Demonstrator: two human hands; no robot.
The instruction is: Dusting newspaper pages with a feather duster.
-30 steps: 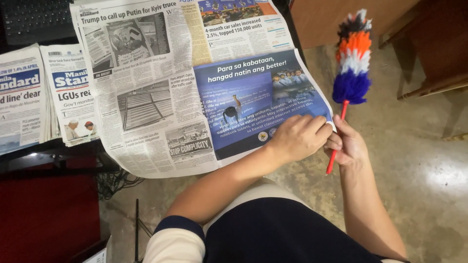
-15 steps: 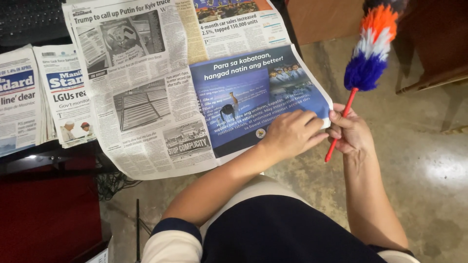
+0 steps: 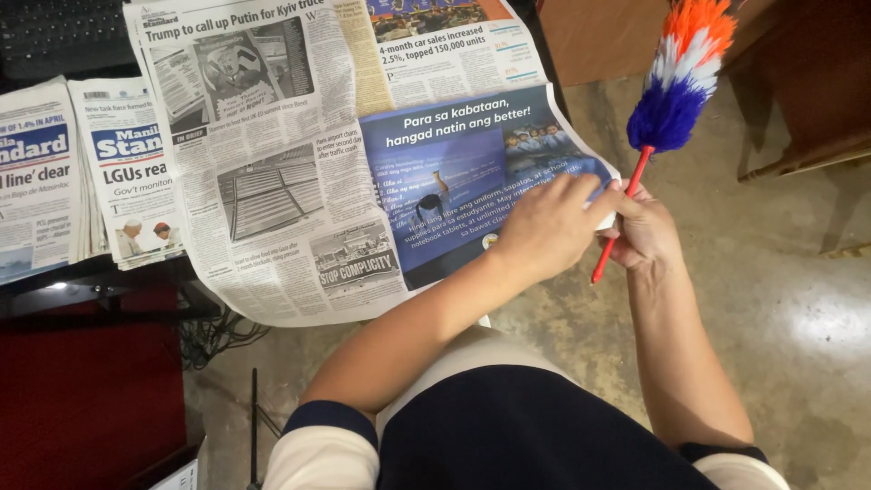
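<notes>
A large open newspaper sheet (image 3: 299, 154) lies spread in front of me, with a blue advertisement panel at its near right corner. My left hand (image 3: 544, 227) reaches across and pinches that right corner of the sheet. My right hand (image 3: 644, 231) sits just beside it, gripping the red handle of a feather duster (image 3: 680, 82). The duster's blue, white and orange head points up and away to the right, above the floor.
More folded newspapers (image 3: 82, 172) are stacked at the left. A black keyboard (image 3: 54, 32) lies at the top left. A wooden chair (image 3: 798, 91) stands at the right on the concrete floor (image 3: 789, 299). Cables (image 3: 213, 331) and a red mat (image 3: 82, 390) lie below left.
The duster has tilted and risen, its head now further up and right. My left hand stays on the sheet's corner. The view has shifted slightly.
</notes>
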